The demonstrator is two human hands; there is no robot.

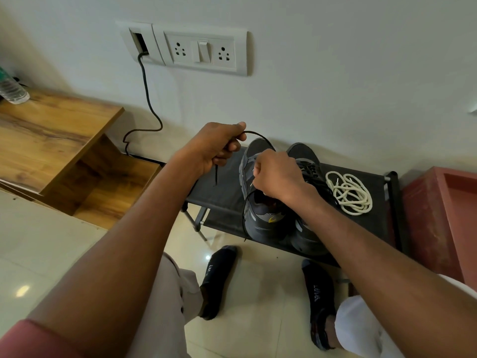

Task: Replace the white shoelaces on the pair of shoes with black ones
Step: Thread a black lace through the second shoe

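Black rack (222,177) — both hands thread black lace (258,135)

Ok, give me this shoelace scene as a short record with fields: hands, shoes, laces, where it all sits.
left hand: grips the black lace, raised left of the shoes
right hand: curled over the left shoe, fingers hidden at the eyelets
black lace: arcs between the hands; a loose end hangs by the left shoe
right shoe: already has dark lacing
white laces: loose pile right of the shoes
surface: black rack by the wall
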